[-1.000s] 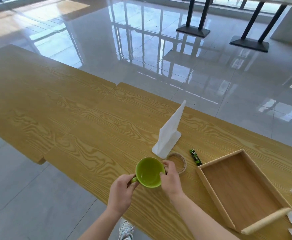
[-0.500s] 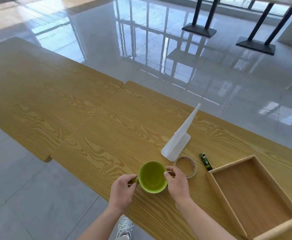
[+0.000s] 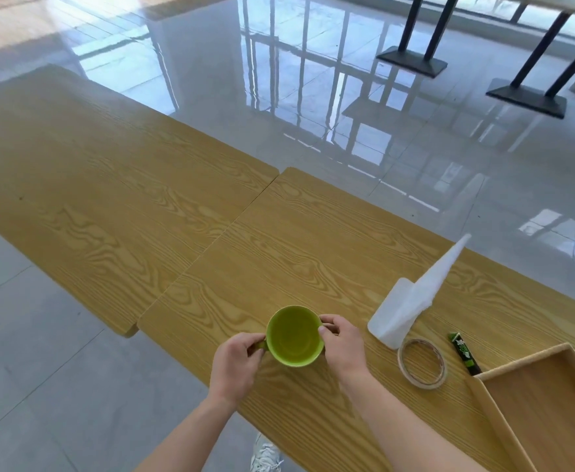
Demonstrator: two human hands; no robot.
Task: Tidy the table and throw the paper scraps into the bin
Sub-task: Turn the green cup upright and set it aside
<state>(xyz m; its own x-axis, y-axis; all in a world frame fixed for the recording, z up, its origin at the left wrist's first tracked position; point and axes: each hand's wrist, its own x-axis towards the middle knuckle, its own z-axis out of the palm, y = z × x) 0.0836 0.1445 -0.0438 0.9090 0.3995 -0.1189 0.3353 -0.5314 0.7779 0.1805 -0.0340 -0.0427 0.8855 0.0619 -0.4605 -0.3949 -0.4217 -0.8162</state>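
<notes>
Fingers of the left hand (image 3: 236,364) are curled in, pinching the little handle of the green cup (image 3: 294,337). The right hand (image 3: 344,349) wraps thumb and fingers round its other side. The cup's right by the near edge of the table (image 3: 313,240), can't tell if it's lifted or resting. Risk imo: that handle pinch is thin, so one slip tips it over the edge onto the tiles. Swinging right could clip the tape roll (image 3: 421,363) or topple the white upright paper (image 3: 412,301). No scraps or bin in view.
</notes>
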